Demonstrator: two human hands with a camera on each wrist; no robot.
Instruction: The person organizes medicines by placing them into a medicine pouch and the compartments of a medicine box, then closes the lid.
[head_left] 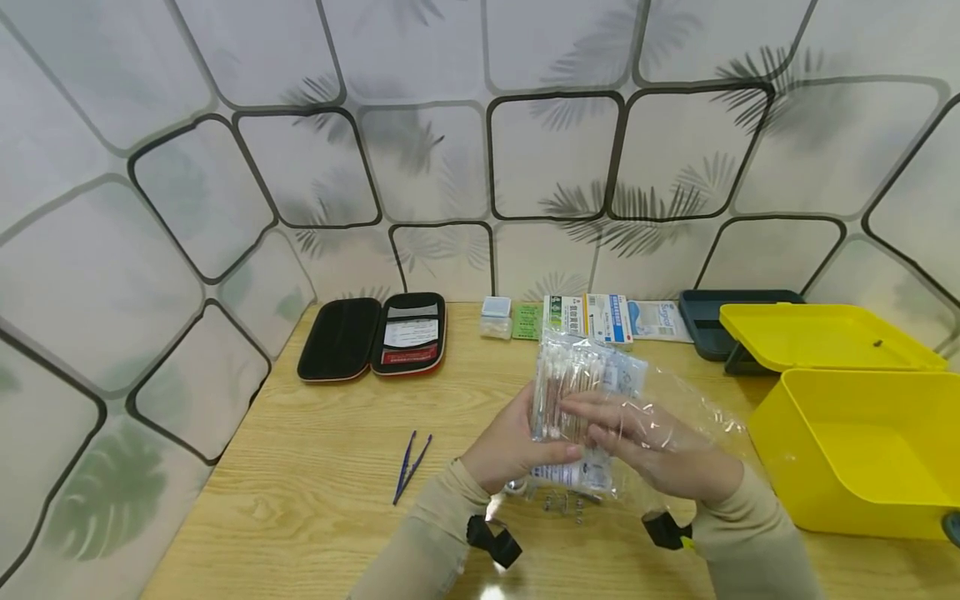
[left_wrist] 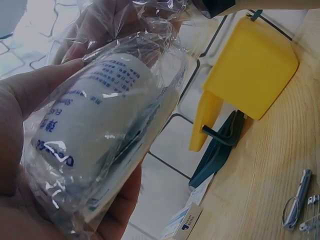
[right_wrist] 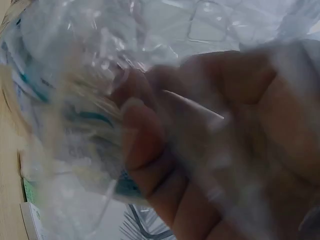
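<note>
My left hand (head_left: pixel 517 446) grips a clear plastic bag (head_left: pixel 693 404) full of packaged supplies, above the table. Cotton swabs (head_left: pixel 573 379) show through the plastic on the side facing me. In the left wrist view, a white wrapped bandage roll (left_wrist: pixel 95 110) with blue print lies in the bag, between thumb and fingers. My right hand (head_left: pixel 660 450) is at the bag's loose right end, its fingertips over the swabs. Thin plastic covers part of this hand, and the right wrist view shows its thumb and fingers pinching the crumpled film.
Blue tweezers (head_left: pixel 408 471) lie left of the hands. Safety pins (head_left: pixel 562 504) and a metal piece with a ring (left_wrist: pixel 298 200) lie below them. An open black case (head_left: pixel 341 342) and small boxes (head_left: pixel 607 321) line the back. An open yellow box (head_left: pixel 847 504) stands right.
</note>
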